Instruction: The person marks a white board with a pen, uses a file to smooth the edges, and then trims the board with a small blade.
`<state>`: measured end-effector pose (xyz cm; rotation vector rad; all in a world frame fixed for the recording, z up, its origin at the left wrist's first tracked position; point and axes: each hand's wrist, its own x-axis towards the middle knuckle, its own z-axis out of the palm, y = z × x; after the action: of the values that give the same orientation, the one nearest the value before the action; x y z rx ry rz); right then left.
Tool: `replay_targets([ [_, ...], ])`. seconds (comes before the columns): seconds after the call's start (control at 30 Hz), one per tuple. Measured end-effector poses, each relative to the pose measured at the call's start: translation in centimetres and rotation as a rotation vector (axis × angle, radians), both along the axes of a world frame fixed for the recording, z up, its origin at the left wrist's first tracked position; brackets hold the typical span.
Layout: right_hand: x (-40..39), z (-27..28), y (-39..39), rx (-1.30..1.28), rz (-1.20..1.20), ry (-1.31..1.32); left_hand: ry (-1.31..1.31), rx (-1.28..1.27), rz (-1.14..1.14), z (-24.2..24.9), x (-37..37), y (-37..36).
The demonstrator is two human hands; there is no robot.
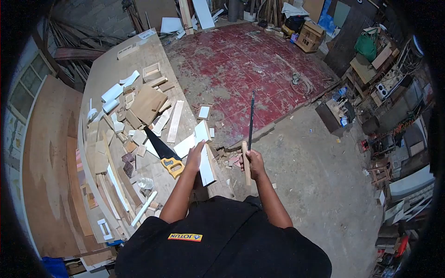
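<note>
Left hand (195, 156) pressed flat, fingers spread narrow, on a long white painted board (204, 153) lying at the near right edge of the pale wooden workbench (109, 69); board's near end jutting past the bench edge. Right hand (253, 161) closed around a light wooden handle (245, 163), held upright off the bench, right of the board and apart from it. Thin dark blade (251, 121) rising from the fist toward the far side, over the worn red floor (250, 60). Whether blade and handle form one tool: cannot tell.

Just left of the left hand, a handsaw with black blade and yellow grip (163, 153) lying flat on the bench, grip nearest. Farther left and beyond, a litter of wood offcuts, a square brown plywood piece (147, 103), white strips. Small open wooden box (152, 72) farther along the bench. Grey concrete floor (315, 157) to the right, cluttered shelving at the far right.
</note>
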<state>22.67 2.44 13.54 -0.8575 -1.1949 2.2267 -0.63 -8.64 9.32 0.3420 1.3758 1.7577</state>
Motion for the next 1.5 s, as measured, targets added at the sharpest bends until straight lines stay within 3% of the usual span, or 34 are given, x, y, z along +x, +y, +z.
replay_targets([
  [0.17,0.2,-0.5,-0.4,0.062,-0.086,0.076,0.33,-0.216,0.178,-5.6,-2.6,-5.1],
  [0.33,0.5,-1.9,-0.9,0.081,-0.033,0.05,0.68,-0.466,0.372,-7.0,-4.4,-12.3],
  [0.37,0.5,-2.4,-1.1,0.129,-0.035,0.013,0.706,-0.718,0.405,-6.8,-4.4,-13.7],
  [0.43,0.5,-1.6,-2.1,0.143,-0.033,0.023,0.74,-0.876,0.427,-8.1,-4.9,-16.5],
  [0.5,0.4,-1.4,-2.8,0.163,-0.036,0.036,0.774,-0.8,0.472,-10.6,-5.5,-19.2],
  [0.57,0.2,-2.1,-2.9,0.184,0.004,0.101,0.78,-0.91,0.461,-12.1,-5.8,-20.9],
  [0.63,0.1,-2.2,-3.1,0.173,0.024,0.097,0.776,-0.927,0.46,-12.3,-5.7,-21.4],
  [0.7,-0.2,-2.1,-3.2,0.162,0.044,0.092,0.781,-1.201,0.446,-12.6,-5.7,-21.3],
  [0.8,-0.9,-1.9,-3.4,0.108,0.063,0.099,0.825,-1.254,0.559,-7.1,-2.9,-16.9],
  [0.83,-1.3,-2.5,-3.4,0.163,0.05,0.094,0.859,-1.021,0.567,-8.5,-3.0,-15.6],
  [0.87,-1.6,-3.1,-3.5,0.215,0.04,0.087,0.877,-0.681,0.335,-9.7,-3.5,-14.4],
  [0.93,-2.8,-2.1,-4.6,0.192,0.009,0.111,0.558,-0.576,-0.112,-2.6,0.0,-10.2],
  [1.0,-3.4,-1.9,-4.5,0.289,0.038,0.071,0.277,-0.379,-0.382,0.1,2.5,-7.3],
  [1.07,-4.4,-2.5,-4.5,0.354,0.026,0.09,0.094,-0.214,-0.507,2.8,5.4,-5.3],
  [1.2,-4.7,-1.0,-4.2,0.421,-0.036,0.106,0.02,-0.072,-0.498,4.9,8.0,-3.7],
  [1.3,-4.0,-0.1,-3.6,0.467,-0.071,0.07,0.182,-0.14,-0.524,4.6,7.2,-3.3],
  [1.37,-3.4,0.2,-3.3,0.366,-0.028,0.026,0.364,-0.156,-0.535,4.1,6.7,-3.0],
  [1.5,-2.8,0.2,-2.8,0.428,-0.111,-0.086,0.321,-0.067,-0.491,2.3,6.2,-2.7],
])
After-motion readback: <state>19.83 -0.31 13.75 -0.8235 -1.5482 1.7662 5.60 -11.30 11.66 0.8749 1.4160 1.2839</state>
